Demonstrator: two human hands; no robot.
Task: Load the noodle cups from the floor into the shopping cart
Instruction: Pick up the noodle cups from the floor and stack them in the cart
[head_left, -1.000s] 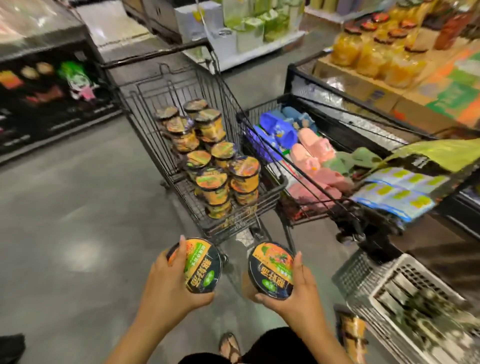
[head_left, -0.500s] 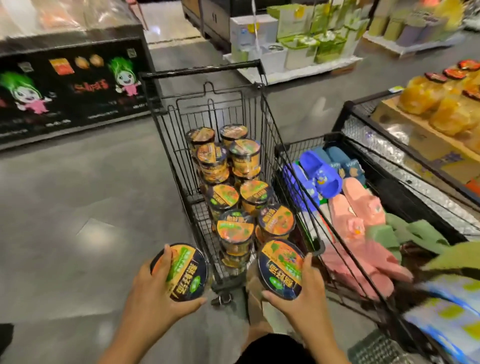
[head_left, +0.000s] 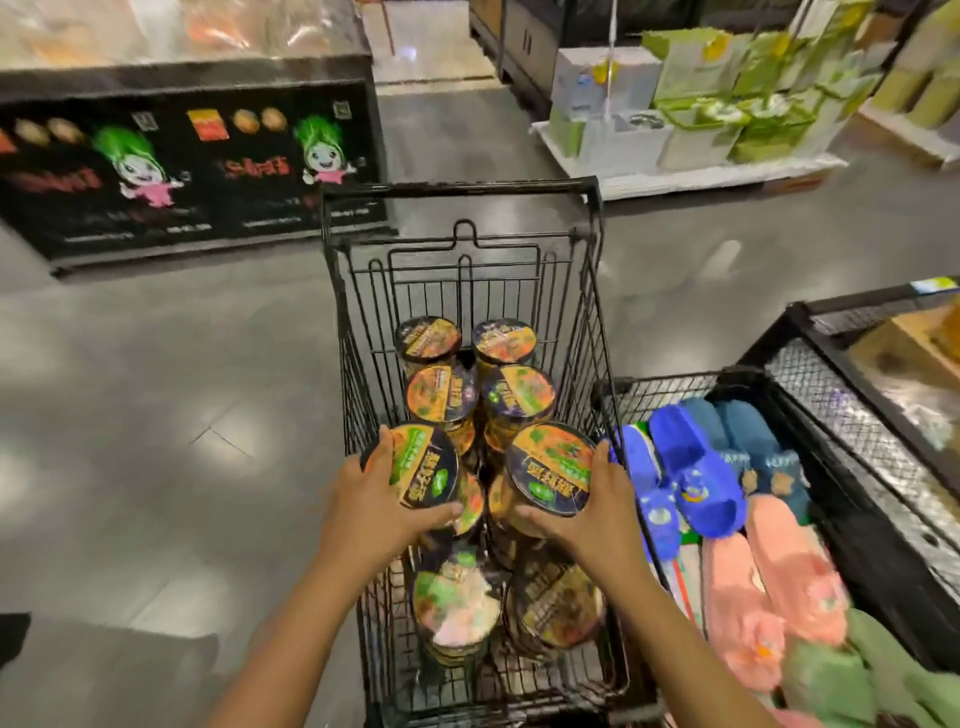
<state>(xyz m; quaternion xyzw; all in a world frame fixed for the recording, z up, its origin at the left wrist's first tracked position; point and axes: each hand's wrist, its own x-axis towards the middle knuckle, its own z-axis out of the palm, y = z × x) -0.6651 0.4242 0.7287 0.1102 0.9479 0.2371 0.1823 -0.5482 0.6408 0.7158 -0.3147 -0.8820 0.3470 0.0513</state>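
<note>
A: Which step is in hand here?

B: The setting-down, I'd judge. The left hand (head_left: 371, 488) is curled round a round, dark-rimmed noodle cup with an orange-and-green printed lid (head_left: 423, 465), fingers over its far edge and thumb on the near side. The right hand (head_left: 597, 499) grips a second cup of the same kind (head_left: 550, 470) in the same way. Both cups hang over the black wire shopping cart (head_left: 457, 188), lids tilted towards the person.

A: Where is there room?

B: Just beyond the fingertips, the stacked cups (head_left: 441, 400) fill the far end in two columns. Below the wrists, the nearer stacks (head_left: 457, 597) stand lower. More cups sit right under the hands, but the held ones hide their height.

A: So what does the next move call for?

B: Probably lowering each cup level onto a lid beneath it, so neither stack tips, and only then letting go. The right hand is just beside the cart's right wall. Outside it, blue plastic slippers (head_left: 691, 467) lie in a neighbouring wire bin (head_left: 665, 395), so that cup should go straight down. No cups show on the floor, so I cannot tell how many remain.
</note>
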